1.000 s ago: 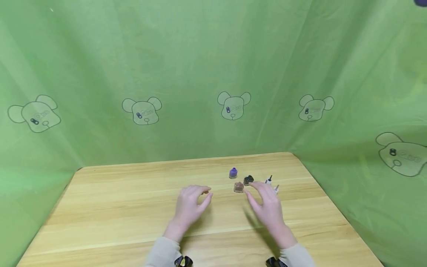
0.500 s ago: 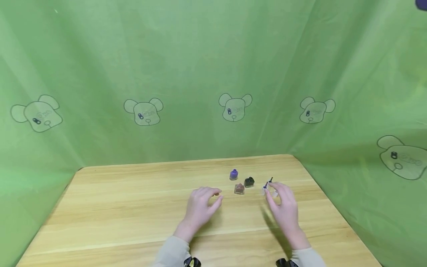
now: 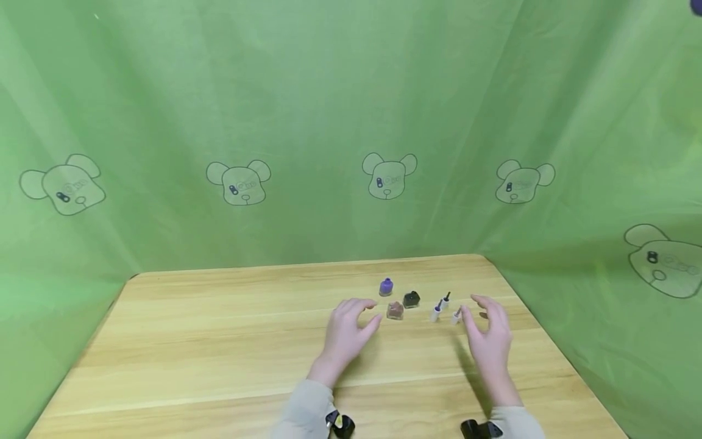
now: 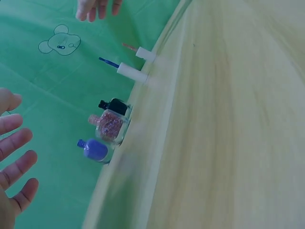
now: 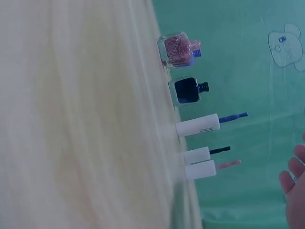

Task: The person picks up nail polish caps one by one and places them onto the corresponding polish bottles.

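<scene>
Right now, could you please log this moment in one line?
left hand: holds nothing; right hand: beside brush caps; bottles: three, uncapped

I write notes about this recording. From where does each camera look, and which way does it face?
Head: on the head, facing forward and down at the table and curtain; left hand, right hand and sleeves show.
Left wrist: on that wrist, its picture turned sideways, facing the bottles and brush caps; left hand at left edge, right hand at top.
Right wrist: on that wrist, also sideways, facing the same things; right hand at right edge.
Wrist views share the bottles and two brush caps.
</scene>
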A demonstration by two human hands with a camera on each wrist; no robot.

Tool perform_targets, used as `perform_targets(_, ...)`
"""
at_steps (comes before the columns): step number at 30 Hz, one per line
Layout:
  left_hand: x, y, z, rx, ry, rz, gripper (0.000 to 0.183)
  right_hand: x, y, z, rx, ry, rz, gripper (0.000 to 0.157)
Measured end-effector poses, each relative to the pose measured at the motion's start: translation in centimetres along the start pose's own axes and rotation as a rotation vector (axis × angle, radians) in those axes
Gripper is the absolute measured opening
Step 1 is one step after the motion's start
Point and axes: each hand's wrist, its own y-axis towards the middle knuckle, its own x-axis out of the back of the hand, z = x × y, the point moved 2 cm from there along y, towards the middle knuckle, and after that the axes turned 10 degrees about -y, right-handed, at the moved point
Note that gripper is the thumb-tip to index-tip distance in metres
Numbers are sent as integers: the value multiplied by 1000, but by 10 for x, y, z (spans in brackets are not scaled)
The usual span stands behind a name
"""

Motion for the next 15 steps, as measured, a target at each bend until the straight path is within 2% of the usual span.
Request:
perform_targets(5, -14, 3, 6, 162, -137, 12, 35, -1, -2, -10, -276, -5, 178, 46)
perform_targets(8, -23, 3, 11, 274, -251, -3, 39, -1, -3, -16, -428, 56, 272, 56)
perform_targets(12, -35, 3, 21, 414, -397, -39, 44, -4, -4, -24, -580, 164, 366, 68)
perform_targets(15, -45, 3, 28, 482, -454, -55, 48, -9, -4, -32, -652, 229, 416, 76)
